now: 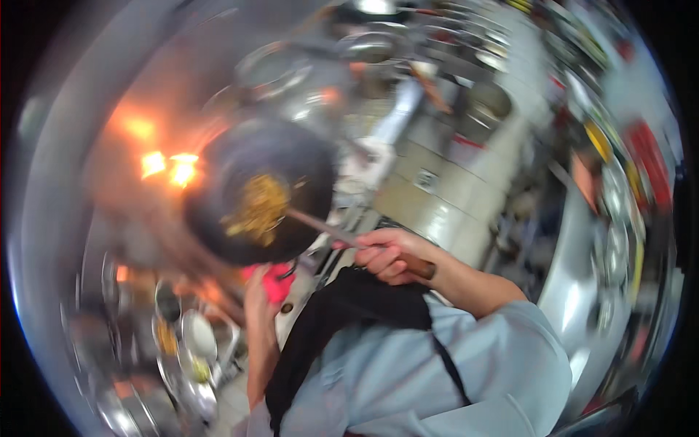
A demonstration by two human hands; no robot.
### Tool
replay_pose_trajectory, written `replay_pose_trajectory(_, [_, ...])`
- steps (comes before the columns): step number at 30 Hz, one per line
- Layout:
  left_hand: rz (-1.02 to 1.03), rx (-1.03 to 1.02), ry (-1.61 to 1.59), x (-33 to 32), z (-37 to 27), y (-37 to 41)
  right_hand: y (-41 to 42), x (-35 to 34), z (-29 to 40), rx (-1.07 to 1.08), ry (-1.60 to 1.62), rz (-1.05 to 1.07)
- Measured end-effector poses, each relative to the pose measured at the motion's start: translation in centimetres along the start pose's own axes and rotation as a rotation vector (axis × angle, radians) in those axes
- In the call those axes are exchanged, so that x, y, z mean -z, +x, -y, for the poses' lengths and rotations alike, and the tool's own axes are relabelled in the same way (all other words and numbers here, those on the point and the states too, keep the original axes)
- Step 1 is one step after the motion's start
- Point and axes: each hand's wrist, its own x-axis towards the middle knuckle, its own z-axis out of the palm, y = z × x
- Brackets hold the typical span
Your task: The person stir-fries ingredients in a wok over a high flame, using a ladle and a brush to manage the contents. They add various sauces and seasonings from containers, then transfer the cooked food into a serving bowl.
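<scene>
A dark wok (273, 147) sits before me, with a heap of yellow-brown food (256, 210) in its bowl. My right hand (385, 255) grips the wooden-ended handle of a long metal cooking utensil (317, 223). Its far end reaches into the food, where the shape of its head cannot be made out. At the wok's near rim, my left hand (261, 287) is closed on a bright pink cloth (277, 284). Whether the wok's handle lies under that cloth is hidden.
Bright flames (175, 166) burn along the wok's far-left side. Bowls of ingredients (199, 333) stand at lower left. Blurred metal pans (273, 68) line the top. A tiled floor (431, 202) runs at right, beside a metal counter (570, 278) with dishes.
</scene>
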Motion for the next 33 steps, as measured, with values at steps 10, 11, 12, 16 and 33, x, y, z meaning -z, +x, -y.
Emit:
replay_pose_trajectory(10, [0.526, 0.162, 0.366, -6.5, -0.2, -4.5, -8.7, -0.8, -21.0, 0.783, 0.044, 0.038])
replay_pose_trajectory(11, [0.645, 0.226, 0.394, -6.4, 0.3, -3.4, -9.0, -0.7, -23.4, 0.871, 0.053, 0.044])
replay_pose_trajectory(12, [0.701, 0.279, 0.413, -7.7, 1.4, -3.6, -9.5, -0.3, -25.8, 0.952, 0.064, 0.058])
replay_pose_trajectory(16, [0.855, 0.376, 0.501, -14.8, 8.2, -5.3, -12.9, -0.9, -33.5, 1.235, 0.201, 0.065])
replay_pose_trajectory(33, [1.122, 0.648, 0.783, -26.9, 25.1, -18.4, -28.2, 1.2, -58.5, 2.100, 0.522, -1.098])
